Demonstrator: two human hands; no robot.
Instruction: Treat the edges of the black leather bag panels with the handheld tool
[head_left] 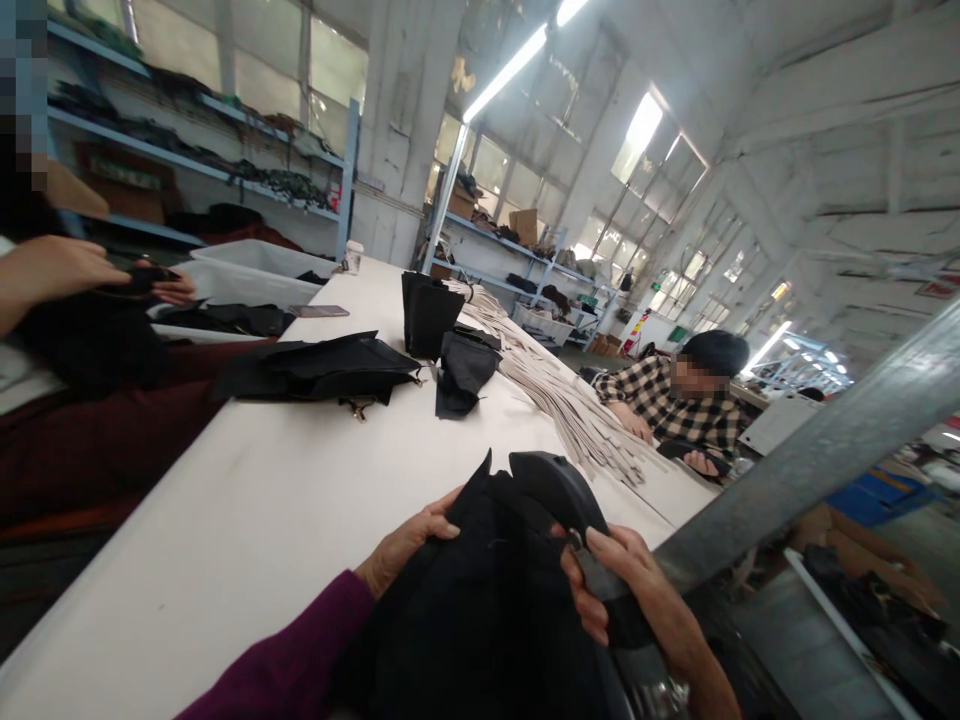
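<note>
Gripping black fabric with half-hidden left fingers, unclear curved object with right fingers, over white table, facing shelves

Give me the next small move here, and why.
Probably hold the black fabric steady with the left hand and bring the black tool against its upper edge: the left hand grips the black fabric nearby, and the right hand holds the tool with its head close by, though contact is hard to tell.
</note>
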